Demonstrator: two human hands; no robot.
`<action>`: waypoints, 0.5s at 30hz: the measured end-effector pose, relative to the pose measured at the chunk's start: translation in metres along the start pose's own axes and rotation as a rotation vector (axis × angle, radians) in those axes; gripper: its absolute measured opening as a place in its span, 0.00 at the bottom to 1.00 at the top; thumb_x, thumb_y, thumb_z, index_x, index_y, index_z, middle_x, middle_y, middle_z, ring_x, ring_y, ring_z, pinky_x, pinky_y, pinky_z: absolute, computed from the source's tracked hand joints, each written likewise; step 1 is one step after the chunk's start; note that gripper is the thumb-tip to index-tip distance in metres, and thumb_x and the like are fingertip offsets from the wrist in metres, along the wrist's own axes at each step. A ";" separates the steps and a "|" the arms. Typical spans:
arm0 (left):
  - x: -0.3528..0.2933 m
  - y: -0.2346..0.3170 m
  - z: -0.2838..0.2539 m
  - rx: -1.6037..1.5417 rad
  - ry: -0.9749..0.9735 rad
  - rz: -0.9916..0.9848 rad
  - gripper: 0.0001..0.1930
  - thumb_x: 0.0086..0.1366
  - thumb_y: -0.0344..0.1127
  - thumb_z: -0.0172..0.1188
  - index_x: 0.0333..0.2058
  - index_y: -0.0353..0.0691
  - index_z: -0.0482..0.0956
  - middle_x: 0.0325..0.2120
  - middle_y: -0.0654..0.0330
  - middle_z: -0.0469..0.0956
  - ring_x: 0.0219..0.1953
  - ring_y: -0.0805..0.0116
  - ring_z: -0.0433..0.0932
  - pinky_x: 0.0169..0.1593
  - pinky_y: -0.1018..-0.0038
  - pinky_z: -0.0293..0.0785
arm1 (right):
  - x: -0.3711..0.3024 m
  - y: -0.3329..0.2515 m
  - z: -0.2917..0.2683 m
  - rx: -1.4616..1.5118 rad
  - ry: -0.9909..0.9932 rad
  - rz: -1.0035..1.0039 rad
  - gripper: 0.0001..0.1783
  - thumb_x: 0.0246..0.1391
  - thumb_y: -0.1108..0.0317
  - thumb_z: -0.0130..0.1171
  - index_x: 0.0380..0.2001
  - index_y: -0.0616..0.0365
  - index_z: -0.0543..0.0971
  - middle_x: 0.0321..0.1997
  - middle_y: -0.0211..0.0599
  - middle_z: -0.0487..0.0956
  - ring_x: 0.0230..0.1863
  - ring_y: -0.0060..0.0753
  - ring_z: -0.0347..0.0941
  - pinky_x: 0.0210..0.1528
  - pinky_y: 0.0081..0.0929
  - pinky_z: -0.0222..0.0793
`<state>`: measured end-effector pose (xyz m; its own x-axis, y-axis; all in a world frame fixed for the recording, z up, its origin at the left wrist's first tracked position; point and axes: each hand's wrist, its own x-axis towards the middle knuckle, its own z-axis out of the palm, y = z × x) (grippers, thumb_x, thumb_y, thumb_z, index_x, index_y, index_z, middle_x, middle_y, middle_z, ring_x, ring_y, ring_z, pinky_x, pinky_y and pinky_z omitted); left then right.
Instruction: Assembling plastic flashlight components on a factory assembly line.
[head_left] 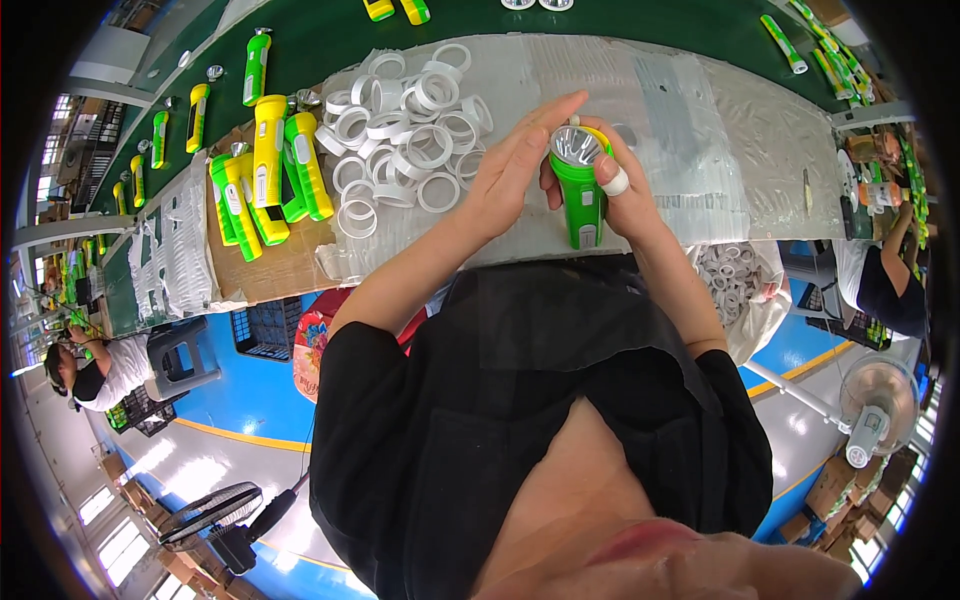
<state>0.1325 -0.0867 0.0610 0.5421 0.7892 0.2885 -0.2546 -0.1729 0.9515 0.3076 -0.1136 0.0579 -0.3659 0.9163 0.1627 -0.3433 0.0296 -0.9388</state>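
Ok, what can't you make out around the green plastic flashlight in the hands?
Head view only:
- Green plastic flashlight: its sides, covered by right hand and left hand.
- Whether a ring sits on its silver reflector: too small.
- Pile of white plastic rings: count unclear, overlapping.
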 end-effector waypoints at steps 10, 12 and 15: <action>0.004 -0.002 -0.004 0.193 0.009 0.166 0.22 0.75 0.40 0.34 0.58 0.35 0.70 0.60 0.54 0.68 0.63 0.61 0.63 0.65 0.67 0.55 | -0.001 -0.004 0.002 0.105 -0.025 0.095 0.39 0.58 0.32 0.45 0.53 0.59 0.67 0.33 0.44 0.78 0.26 0.32 0.76 0.31 0.28 0.73; 0.004 -0.003 -0.005 0.188 0.016 0.185 0.22 0.75 0.39 0.35 0.57 0.35 0.71 0.60 0.54 0.68 0.63 0.62 0.64 0.65 0.67 0.56 | -0.001 -0.004 0.003 0.157 -0.030 0.133 0.41 0.57 0.30 0.44 0.52 0.59 0.68 0.32 0.43 0.78 0.26 0.32 0.75 0.30 0.27 0.72; 0.004 -0.002 -0.011 0.133 0.017 0.195 0.20 0.73 0.37 0.38 0.56 0.36 0.72 0.59 0.55 0.70 0.61 0.63 0.66 0.63 0.69 0.59 | 0.000 -0.005 0.002 0.255 -0.034 0.205 0.43 0.55 0.26 0.41 0.50 0.58 0.70 0.30 0.42 0.77 0.24 0.32 0.75 0.27 0.27 0.71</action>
<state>0.1265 -0.0768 0.0588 0.4790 0.7429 0.4675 -0.2445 -0.3986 0.8839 0.3078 -0.1149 0.0627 -0.4767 0.8791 -0.0075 -0.4635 -0.2586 -0.8475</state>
